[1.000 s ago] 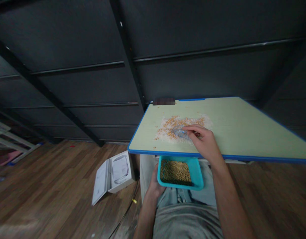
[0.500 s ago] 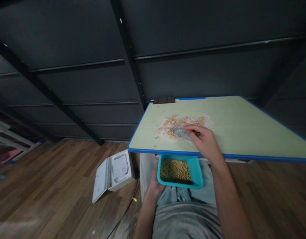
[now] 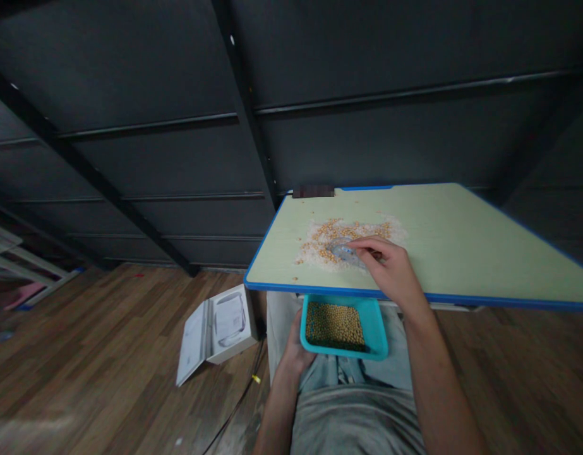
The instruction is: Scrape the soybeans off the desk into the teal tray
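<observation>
My left hand (image 3: 299,344) grips the left side of a teal plastic tray (image 3: 379,328), which is over my lap and holds a layer of soybeans (image 3: 336,323). Above the table my right hand (image 3: 386,259) is closed in a pinch. Its fingertips are at the edge of a clear, bluish plastic thing (image 3: 342,251), whose kind I cannot make out. Whatever sits between those fingers is too small or hidden to name. Around the plastic thing lie spread white rice grains (image 3: 314,258) and scattered yellow soybeans (image 3: 330,227).
The pale green folding table (image 3: 471,246) has a blue rim and a dark block (image 3: 313,191) at its far left corner. An opened white box (image 3: 220,325) stands on the wooden floor beside a black cable (image 3: 239,401). A dark panelled wall (image 3: 367,139) rises behind.
Both hands, the tray and the grains look almost the same as before. Only a very slight shift of the whole view shows.
</observation>
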`<state>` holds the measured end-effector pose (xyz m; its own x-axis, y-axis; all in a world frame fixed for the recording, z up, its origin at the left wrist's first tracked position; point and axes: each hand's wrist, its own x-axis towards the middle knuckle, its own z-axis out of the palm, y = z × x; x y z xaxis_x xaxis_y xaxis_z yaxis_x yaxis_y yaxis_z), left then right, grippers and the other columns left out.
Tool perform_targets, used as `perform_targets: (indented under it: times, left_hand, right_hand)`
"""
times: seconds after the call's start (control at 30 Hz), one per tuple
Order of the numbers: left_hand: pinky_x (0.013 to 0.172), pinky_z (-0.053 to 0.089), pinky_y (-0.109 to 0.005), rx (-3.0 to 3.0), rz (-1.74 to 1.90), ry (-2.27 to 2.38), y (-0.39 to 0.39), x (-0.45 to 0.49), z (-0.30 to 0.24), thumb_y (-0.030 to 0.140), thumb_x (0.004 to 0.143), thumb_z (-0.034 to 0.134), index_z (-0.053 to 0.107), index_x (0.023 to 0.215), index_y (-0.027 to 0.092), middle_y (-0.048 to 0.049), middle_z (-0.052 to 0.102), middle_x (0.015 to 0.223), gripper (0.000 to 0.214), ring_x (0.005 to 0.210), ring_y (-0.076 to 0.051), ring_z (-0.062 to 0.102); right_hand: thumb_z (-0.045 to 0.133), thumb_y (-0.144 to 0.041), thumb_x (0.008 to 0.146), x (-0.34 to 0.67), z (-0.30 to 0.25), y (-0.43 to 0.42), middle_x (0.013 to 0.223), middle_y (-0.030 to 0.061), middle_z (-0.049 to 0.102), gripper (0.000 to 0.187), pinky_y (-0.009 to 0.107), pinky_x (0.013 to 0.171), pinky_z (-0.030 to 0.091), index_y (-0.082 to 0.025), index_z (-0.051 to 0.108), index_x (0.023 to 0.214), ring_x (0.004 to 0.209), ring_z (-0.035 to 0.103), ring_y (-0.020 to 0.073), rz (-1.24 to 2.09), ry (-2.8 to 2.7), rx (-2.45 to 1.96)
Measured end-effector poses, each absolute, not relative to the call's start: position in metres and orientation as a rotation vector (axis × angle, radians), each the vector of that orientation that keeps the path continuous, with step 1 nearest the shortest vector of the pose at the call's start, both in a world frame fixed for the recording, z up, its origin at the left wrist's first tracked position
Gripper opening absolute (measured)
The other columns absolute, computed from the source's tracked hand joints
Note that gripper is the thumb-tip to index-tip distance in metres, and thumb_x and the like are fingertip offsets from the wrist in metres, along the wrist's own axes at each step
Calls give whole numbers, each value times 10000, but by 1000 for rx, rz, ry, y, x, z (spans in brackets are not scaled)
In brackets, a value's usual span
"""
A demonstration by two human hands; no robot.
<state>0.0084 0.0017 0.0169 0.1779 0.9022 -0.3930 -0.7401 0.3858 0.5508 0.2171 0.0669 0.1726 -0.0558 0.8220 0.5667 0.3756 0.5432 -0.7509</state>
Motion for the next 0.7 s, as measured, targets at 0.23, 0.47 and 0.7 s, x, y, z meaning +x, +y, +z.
perform_targets:
  times: [0.23,0.47,0.7]
  left_hand:
    - [1017,547,-459,247,1175,754,3,7,14,483,706,848,753,907,169,-131,813,942,385,1178,-373,684]
    - [1015,550,-474,240,1162,793,2,8,19,512,696,847,746,906,178,-132,812,963,407,1201,-387,670]
    - [1029,542,-481,263,1171,786,2,8,19,532,707,837,751,912,181,-133,812,979,416,1215,-385,663]
  right_hand:
    - [578,-166,914,217,174,66,1039,67,787,239,374,784,528,-243,797,975,973,711,235,488,-1663,-1027]
    - [586,-176,919,218,171,68,1047,68,786,227,380,788,535,-246,795,975,983,711,237,484,-1662,-1016]
    - [588,-174,918,218,172,67,1041,67,788,232,390,802,537,-250,799,977,981,713,239,492,-1661,-1016]
